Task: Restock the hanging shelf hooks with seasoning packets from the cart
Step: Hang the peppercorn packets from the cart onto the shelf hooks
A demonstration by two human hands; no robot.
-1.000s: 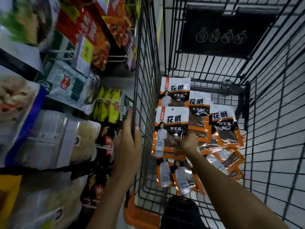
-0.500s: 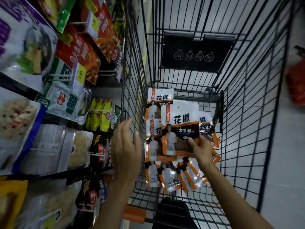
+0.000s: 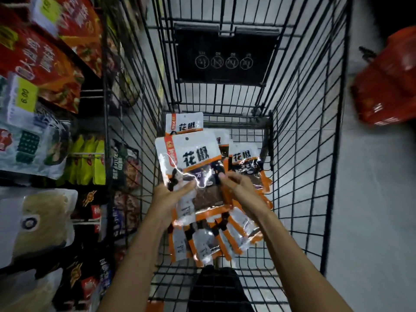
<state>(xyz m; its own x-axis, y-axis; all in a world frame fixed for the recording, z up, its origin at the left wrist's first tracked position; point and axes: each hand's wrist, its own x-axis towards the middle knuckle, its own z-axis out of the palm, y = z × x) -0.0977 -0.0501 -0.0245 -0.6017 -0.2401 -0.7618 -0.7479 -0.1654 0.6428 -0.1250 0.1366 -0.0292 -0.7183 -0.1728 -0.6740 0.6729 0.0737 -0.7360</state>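
A white and orange seasoning packet (image 3: pixel 191 158) with a clear window of brown spice is lifted above the wire cart (image 3: pixel 301 131). My left hand (image 3: pixel 171 197) holds its lower left side, thumb across the front. My right hand (image 3: pixel 238 188) pinches its right edge. Several more packets of the same kind (image 3: pixel 216 239) lie in the cart's basket below, and one (image 3: pixel 183 123) leans against the far end. The hanging shelf hooks (image 3: pixel 85 154) with bagged goods are on the left.
Red packets (image 3: pixel 45 59), a white and green bag (image 3: pixel 31 145), yellow-green sachets (image 3: pixel 87 163) and noodle bags (image 3: pixel 42 221) hang along the left shelf. The cart's black child-seat flap (image 3: pixel 225 55) stands at the far end. A red bag (image 3: pixel 389 86) lies on the grey floor at the right.
My right hand raised one packet out of the cart. My left hand left the cart's wire side and came across to take hold of the packet's left side.
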